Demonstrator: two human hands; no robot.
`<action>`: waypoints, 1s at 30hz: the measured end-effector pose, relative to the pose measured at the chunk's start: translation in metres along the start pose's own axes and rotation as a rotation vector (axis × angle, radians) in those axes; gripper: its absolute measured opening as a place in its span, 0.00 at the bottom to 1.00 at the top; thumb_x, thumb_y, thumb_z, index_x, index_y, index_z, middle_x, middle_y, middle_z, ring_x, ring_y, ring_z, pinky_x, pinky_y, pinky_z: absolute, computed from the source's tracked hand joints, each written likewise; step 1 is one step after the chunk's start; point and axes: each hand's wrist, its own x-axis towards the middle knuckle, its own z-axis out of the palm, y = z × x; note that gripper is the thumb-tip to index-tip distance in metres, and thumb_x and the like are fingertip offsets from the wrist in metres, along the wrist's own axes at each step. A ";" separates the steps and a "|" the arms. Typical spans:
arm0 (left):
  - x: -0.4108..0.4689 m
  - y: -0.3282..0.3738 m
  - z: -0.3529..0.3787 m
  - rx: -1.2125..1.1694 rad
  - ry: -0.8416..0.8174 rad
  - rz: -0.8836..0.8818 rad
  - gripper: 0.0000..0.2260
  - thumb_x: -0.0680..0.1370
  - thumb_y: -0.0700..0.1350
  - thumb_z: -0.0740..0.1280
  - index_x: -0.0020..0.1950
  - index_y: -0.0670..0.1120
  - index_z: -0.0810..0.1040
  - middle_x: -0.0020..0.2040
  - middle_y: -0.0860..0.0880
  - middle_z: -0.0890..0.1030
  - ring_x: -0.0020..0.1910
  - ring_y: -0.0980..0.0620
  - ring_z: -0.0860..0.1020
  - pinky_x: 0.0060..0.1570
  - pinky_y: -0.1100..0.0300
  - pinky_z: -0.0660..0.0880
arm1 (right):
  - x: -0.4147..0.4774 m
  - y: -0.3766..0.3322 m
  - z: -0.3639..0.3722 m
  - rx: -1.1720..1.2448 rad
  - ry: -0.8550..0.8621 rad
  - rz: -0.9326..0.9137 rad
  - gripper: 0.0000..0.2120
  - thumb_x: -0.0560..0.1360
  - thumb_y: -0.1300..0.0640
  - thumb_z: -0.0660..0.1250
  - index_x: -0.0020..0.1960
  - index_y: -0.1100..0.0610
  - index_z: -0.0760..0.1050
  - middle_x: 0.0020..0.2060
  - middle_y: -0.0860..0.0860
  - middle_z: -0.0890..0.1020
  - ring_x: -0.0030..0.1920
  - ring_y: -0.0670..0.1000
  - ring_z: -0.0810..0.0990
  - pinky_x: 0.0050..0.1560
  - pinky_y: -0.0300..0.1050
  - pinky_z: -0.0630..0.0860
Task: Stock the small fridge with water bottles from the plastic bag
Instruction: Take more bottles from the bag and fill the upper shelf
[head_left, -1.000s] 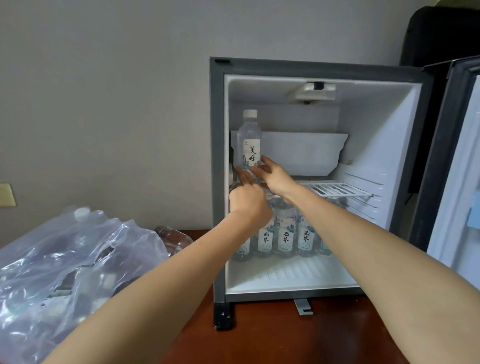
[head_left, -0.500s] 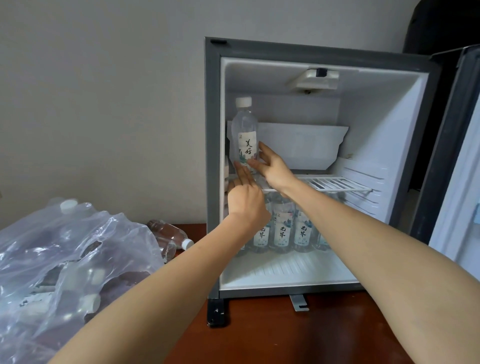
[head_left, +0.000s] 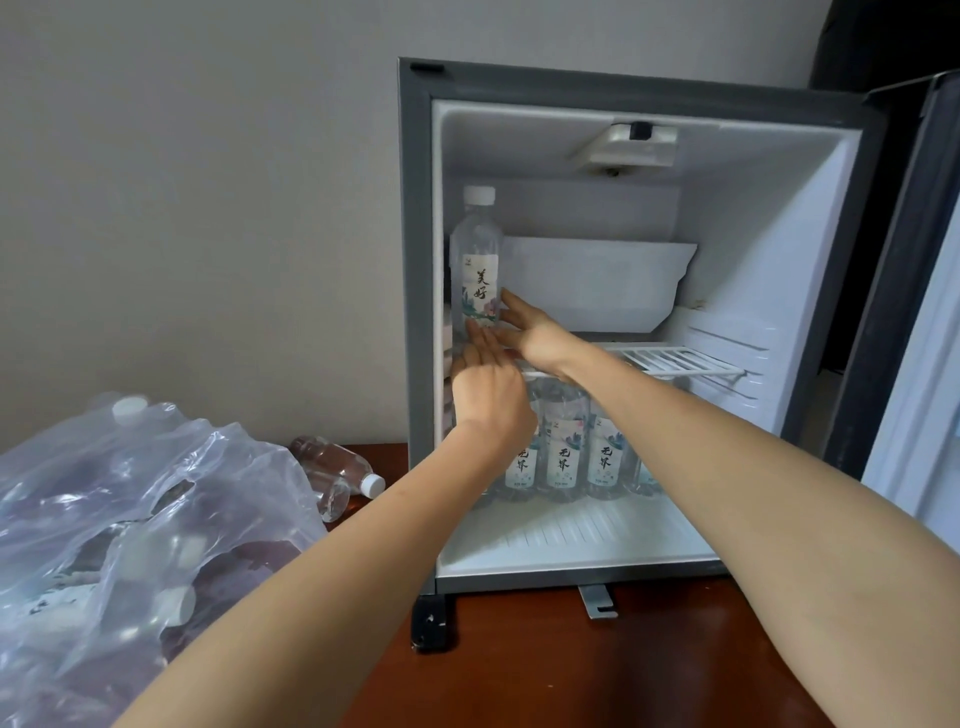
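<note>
Clear ribbed bottle (head_left: 479, 262), white cap, upright on the fridge's (head_left: 415, 260) wire shelf (head_left: 685, 359), far left. Right hand (head_left: 535, 332) fingers spread flat against its label; left hand (head_left: 491, 387) loosely curled touching its base. Crinkled bag (head_left: 130, 519) at 8 o'clock.

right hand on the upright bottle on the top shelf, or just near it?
Touching. In the head view, the right hand's fingers lie flat against the label of the upright bottle on the wire shelf; no gap shows.
</note>
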 end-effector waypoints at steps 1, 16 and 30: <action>0.000 0.000 0.001 -0.011 0.003 -0.001 0.36 0.78 0.48 0.59 0.76 0.32 0.43 0.76 0.31 0.46 0.75 0.39 0.56 0.72 0.53 0.58 | 0.000 0.001 0.000 0.000 -0.004 0.002 0.28 0.81 0.70 0.55 0.77 0.54 0.56 0.72 0.58 0.68 0.71 0.56 0.67 0.61 0.43 0.71; -0.008 -0.002 0.007 -0.170 0.022 0.000 0.41 0.77 0.48 0.64 0.76 0.35 0.38 0.77 0.34 0.44 0.77 0.40 0.53 0.74 0.52 0.52 | 0.001 0.003 0.000 -0.107 0.060 0.051 0.23 0.81 0.68 0.57 0.75 0.62 0.60 0.68 0.63 0.72 0.67 0.58 0.72 0.69 0.47 0.67; -0.075 -0.040 0.030 -0.500 0.220 0.307 0.32 0.76 0.35 0.58 0.79 0.43 0.51 0.79 0.46 0.52 0.78 0.48 0.51 0.74 0.57 0.55 | -0.044 0.000 0.009 -0.229 0.352 -0.036 0.20 0.81 0.55 0.62 0.72 0.58 0.68 0.68 0.53 0.74 0.67 0.52 0.73 0.68 0.47 0.69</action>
